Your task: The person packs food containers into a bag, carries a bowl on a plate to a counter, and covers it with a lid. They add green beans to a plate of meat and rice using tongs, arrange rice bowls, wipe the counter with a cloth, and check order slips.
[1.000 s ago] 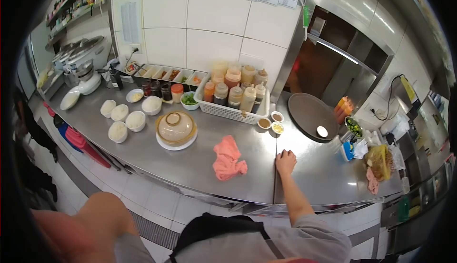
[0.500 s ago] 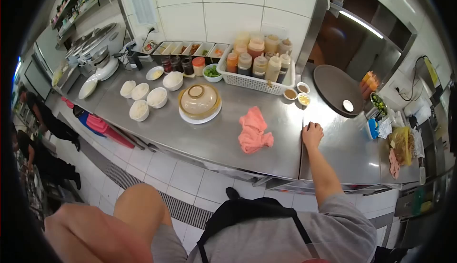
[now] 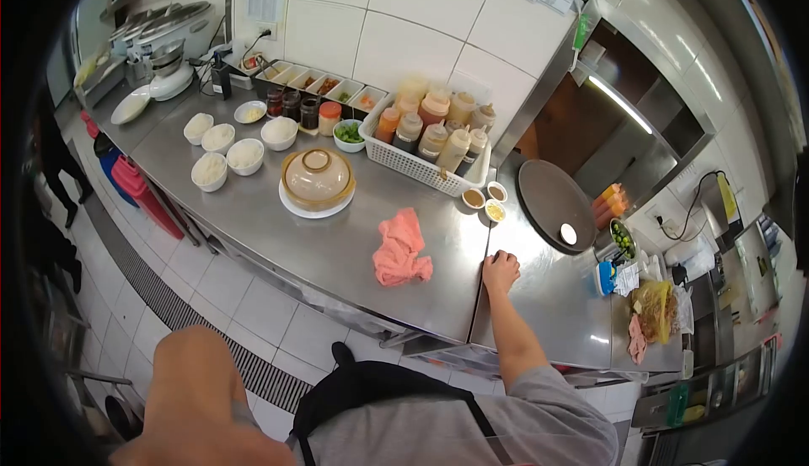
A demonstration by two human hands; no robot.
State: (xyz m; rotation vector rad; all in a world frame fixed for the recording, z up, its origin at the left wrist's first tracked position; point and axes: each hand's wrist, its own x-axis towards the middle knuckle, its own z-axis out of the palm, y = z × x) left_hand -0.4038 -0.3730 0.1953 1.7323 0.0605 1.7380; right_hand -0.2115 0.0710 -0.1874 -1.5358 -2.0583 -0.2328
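Note:
My right hand (image 3: pixel 501 272) rests on the steel counter (image 3: pixel 438 297) beside the seam between two worktops. Its fingers are lightly bent and a little apart, with a dark gap showing between them; no held thing can be made out. To its left lies a crumpled pink cloth (image 3: pixel 401 249), not touched by the hand. Farther left a lidded clay pot (image 3: pixel 318 181) stands on a white plate (image 3: pixel 295 207). My left arm (image 3: pixel 194 390) is bent close to the camera at lower left, and its hand is outside the view.
Several bowls of rice (image 3: pixel 246 156) stand at the left. Sauce bottles fill a white basket (image 3: pixel 421 165) by the wall, near small sauce cups (image 3: pixel 474 199). A round brown tray (image 3: pixel 548 196) holds a small white dish (image 3: pixel 568 234). Bagged food (image 3: pixel 655 307) lies at the right.
The camera view has turned and shifted, so the counter items appear farther left and tilted. My right hand stays at the same spot on the counter; the pot and cloth have not moved.

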